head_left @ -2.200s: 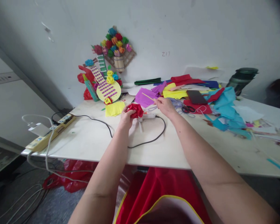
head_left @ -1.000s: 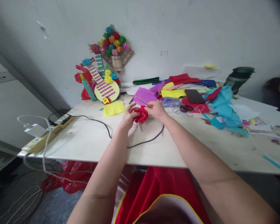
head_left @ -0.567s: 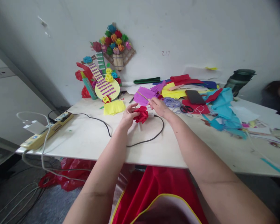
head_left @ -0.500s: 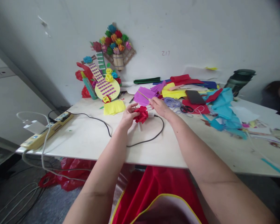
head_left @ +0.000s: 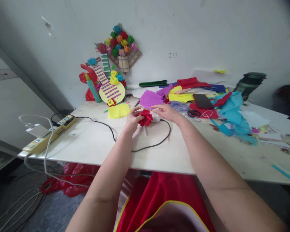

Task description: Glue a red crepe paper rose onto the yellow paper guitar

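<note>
My left hand [head_left: 131,118] is closed around a red crepe-paper flower [head_left: 145,117], held just above the white table [head_left: 94,145]. My right hand [head_left: 167,111] pinches a thin wooden stick [head_left: 152,108] whose tip reaches toward the flower. A white glue gun [head_left: 155,120] lies under the hands, with its black cord [head_left: 157,141] looping toward me. A purple paper sheet [head_left: 150,98] lies just behind my hands.
A yellow paper [head_left: 119,111], a paper guitar [head_left: 108,88] and a paper flower bouquet [head_left: 120,45] stand at the back left. A power strip [head_left: 50,133] hangs at the left edge. Scissors [head_left: 194,113], a dark phone [head_left: 202,101], coloured sheets [head_left: 232,109] and a green bottle [head_left: 248,82] crowd the right.
My right hand brought the stick from behind down to the red flower. My left hand kept its hold on the flower and turned it slightly.
</note>
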`<control>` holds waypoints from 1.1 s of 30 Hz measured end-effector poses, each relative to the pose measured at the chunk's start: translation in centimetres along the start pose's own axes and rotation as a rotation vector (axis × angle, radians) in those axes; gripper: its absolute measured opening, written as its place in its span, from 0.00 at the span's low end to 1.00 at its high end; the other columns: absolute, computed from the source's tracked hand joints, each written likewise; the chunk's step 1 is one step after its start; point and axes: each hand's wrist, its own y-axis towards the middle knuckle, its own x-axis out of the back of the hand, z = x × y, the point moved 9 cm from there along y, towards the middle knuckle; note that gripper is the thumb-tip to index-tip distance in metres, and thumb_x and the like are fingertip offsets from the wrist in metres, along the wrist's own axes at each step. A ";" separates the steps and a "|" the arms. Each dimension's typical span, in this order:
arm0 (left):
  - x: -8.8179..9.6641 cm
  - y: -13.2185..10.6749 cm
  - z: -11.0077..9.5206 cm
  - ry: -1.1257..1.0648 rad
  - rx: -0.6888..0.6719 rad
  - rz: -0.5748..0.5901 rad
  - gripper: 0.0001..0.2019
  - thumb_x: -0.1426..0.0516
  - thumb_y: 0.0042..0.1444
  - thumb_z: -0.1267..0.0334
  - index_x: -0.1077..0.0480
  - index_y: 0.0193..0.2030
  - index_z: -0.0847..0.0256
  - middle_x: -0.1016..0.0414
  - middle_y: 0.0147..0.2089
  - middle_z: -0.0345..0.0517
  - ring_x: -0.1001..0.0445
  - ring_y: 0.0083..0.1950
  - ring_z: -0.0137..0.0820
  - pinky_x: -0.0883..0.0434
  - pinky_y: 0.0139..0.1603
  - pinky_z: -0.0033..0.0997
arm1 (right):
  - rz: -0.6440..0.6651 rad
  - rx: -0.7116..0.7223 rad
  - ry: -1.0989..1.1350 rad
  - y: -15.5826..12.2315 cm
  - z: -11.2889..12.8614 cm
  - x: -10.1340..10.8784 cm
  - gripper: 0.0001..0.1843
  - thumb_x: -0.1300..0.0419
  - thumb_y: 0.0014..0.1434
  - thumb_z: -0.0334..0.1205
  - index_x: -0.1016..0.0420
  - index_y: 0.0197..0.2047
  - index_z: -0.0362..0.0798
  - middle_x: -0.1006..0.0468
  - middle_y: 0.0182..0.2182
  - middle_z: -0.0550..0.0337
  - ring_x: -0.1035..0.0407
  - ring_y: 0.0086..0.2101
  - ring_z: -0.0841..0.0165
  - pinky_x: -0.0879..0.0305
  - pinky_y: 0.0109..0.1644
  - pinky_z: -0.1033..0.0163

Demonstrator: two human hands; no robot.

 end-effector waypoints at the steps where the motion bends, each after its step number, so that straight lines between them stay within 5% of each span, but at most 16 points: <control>1: 0.0 0.0 0.0 0.000 0.002 0.007 0.26 0.38 0.31 0.74 0.35 0.43 0.62 0.25 0.34 0.43 0.27 0.30 0.29 0.32 0.32 0.30 | 0.009 -0.009 -0.002 0.0 -0.1 0.0 0.24 0.45 0.54 0.50 0.26 0.52 0.50 0.30 0.21 0.65 0.42 0.22 0.74 0.43 0.30 0.67; 11: -0.5 -0.5 -0.2 0.032 0.038 0.018 0.28 0.39 0.33 0.74 0.35 0.46 0.63 0.25 0.29 0.41 0.27 0.28 0.30 0.30 0.33 0.32 | 0.048 0.002 -0.075 0.1 -0.1 0.0 0.23 0.44 0.55 0.43 0.26 0.53 0.46 0.31 0.20 0.65 0.40 0.23 0.74 0.39 0.34 0.66; 20: -0.3 -0.4 0.0 -0.014 0.037 0.010 0.28 0.37 0.33 0.72 0.35 0.46 0.63 0.25 0.28 0.41 0.26 0.28 0.31 0.30 0.35 0.34 | 0.083 -0.048 0.026 0.1 -1.2 -0.6 0.25 0.45 0.55 0.46 0.29 0.55 0.48 0.41 0.16 0.71 0.47 0.19 0.76 0.43 0.28 0.67; 33: -0.9 -0.3 0.3 -0.060 0.049 0.072 0.26 0.38 0.33 0.73 0.37 0.44 0.61 0.25 0.30 0.40 0.28 0.28 0.29 0.31 0.33 0.31 | 0.072 0.091 -0.007 0.5 -0.8 -0.8 0.21 0.46 0.58 0.44 0.26 0.52 0.44 0.42 0.14 0.70 0.47 0.18 0.77 0.46 0.25 0.69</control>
